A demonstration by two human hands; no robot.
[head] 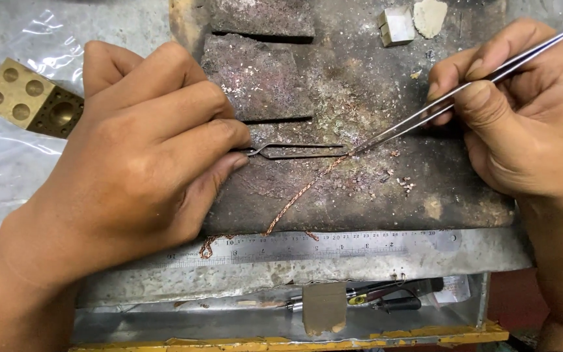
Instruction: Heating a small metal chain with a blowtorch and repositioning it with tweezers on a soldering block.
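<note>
packaging: clear plastic bag [8, 156] – crinkled, far left | labels/signs/screens: 0 – none

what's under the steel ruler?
The steel ruler lies along the front edge of the dark charred block, over a grey slab. The thin copper-coloured chain runs under it; a loop shows at its left end. The chain's covered stretch cannot be seen.
</note>
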